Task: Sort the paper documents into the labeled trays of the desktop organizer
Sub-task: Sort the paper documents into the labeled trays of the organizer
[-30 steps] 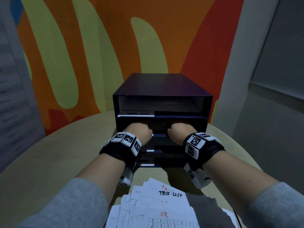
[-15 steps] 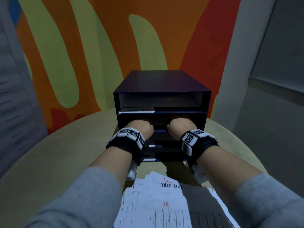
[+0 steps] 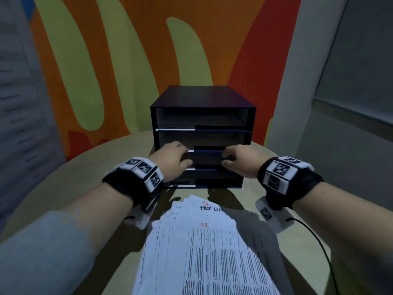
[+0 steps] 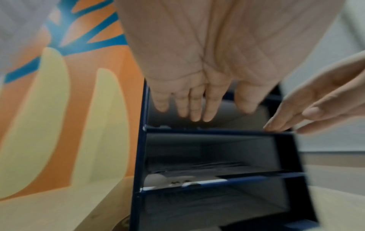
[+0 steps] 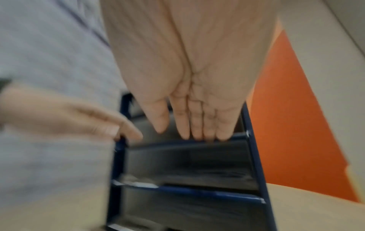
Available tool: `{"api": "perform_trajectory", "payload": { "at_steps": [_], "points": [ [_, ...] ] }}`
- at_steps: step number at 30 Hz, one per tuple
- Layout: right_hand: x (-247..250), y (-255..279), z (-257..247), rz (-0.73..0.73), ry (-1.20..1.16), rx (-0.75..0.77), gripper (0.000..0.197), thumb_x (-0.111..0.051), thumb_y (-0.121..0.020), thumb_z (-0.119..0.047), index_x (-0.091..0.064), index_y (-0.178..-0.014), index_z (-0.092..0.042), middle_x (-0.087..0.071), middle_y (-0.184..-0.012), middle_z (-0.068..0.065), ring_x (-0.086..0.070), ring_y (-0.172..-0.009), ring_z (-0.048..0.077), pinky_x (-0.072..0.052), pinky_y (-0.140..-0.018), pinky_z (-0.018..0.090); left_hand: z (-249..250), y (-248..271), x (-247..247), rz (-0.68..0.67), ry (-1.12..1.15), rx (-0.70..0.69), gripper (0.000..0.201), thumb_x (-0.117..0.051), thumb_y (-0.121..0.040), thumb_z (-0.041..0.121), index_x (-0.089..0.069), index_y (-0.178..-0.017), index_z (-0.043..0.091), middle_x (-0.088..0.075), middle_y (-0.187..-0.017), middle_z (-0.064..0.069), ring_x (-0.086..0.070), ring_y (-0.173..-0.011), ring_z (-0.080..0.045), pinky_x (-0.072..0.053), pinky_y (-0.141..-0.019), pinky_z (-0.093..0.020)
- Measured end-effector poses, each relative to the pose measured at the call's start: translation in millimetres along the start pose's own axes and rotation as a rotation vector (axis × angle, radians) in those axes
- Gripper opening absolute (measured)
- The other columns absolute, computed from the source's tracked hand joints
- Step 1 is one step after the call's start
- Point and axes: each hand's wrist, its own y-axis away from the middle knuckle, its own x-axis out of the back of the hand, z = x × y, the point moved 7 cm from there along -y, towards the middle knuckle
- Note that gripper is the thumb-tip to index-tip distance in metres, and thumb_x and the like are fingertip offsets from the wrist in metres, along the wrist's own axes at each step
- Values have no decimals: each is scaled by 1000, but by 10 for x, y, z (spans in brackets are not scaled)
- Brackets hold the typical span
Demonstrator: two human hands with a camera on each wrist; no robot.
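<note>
My left hand (image 3: 173, 161) and right hand (image 3: 240, 162) sit mid-frame at the organizer (image 3: 202, 133) front, fingers straight, gripping nothing, right fingertips (image 5: 197, 134) on a tray lip. Documents (image 3: 204, 241) lie bottom centre. I'd read 1 heading, then match its tray label

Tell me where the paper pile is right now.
In the head view, the paper pile lies on the table, centre bottom, just in front of the organizer.
</note>
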Motion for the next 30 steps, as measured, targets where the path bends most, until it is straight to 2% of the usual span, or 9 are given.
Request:
{"api": "perform_trajectory", "payload": {
  "at_steps": [2,5,7,9,11,13,18,26,30],
  "points": [
    [20,222,9,-3,-47,24,21,-54,-96,-33,-62,-110,-20,-65,-105,-1,-60,-94,20,-45,-75,28,152,328,38,1,67,-90,47,-54,-95,44,-51,-134,18,-51,-128,2,-53,-116,-18,-44,-97,-29],
    [-157,539,-15,-133,-162,39,8,-64,-90,-31,-64,-87,-24,-65,-83,-6,-61,-77,13,-49,-69,27,320,729,-136,-174,99,-104,46,-64,-86,53,-56,-122,26,-58,-111,12,-58,-99,-7,-50,-82,-21],
    [-384,712,-65,-283,-53,41,18,-66,-87,-38,-65,-96,-21,-65,-94,-5,-61,-85,13,-50,-76,28,384,907,-363,-309,120,-63,66,-73,-76,57,-49,-131,27,-57,-119,13,-56,-103,-5,-47,-85,-20],
    [-635,832,-105,-401,91,31,42,-71,-80,-50,-63,-107,-18,-64,-107,-3,-60,-97,18,-50,-84,32,412,1002,-591,-397,164,7,85,-82,-67,54,-41,-136,28,-53,-129,12,-53,-108,-7,-43,-91,-21],
    [-830,897,-159,-469,183,18,54,-75,-74,-52,-59,-110,-15,-61,-106,-1,-56,-95,20,-48,-80,31,459,1017,-737,-446,86,15,89,-85,-63,52,-42,-136,23,-51,-130,9,-52,-112,-12,-44,-98,-29],
    [-928,890,-234,-470,272,53,45,-74,-79,-44,-52,-103,-13,-54,-100,2,-50,-87,22,-42,-73,29,483,984,-769,-448,38,30,87,-86,-62,51,-45,-133,21,-53,-127,6,-53,-113,-16,-44,-100,-35],
    [-924,805,-254,-432,283,43,47,-75,-79,-43,-51,-102,-9,-52,-97,5,-48,-85,22,-41,-71,30,489,937,-729,-393,87,49,71,-88,-64,41,-52,-122,23,-60,-119,8,-58,-108,-15,-46,-89,-29],
    [-898,772,-212,-362,223,-7,57,-81,-72,-40,-38,-100,-15,-51,-98,2,-48,-86,21,-39,-70,30,452,976,-804,-350,114,82,74,-86,-68,38,-41,-124,22,-58,-120,5,-56,-105,-18,-47,-88,-32],
    [-922,771,-186,-359,267,-35,47,-80,-71,-43,-54,-95,-11,-57,-91,2,-54,-81,21,-44,-68,29,357,977,-855,-324,153,107,71,-88,-63,43,-39,-112,27,-60,-112,6,-58,-97,-17,-50,-87,-36]
  ]
}}
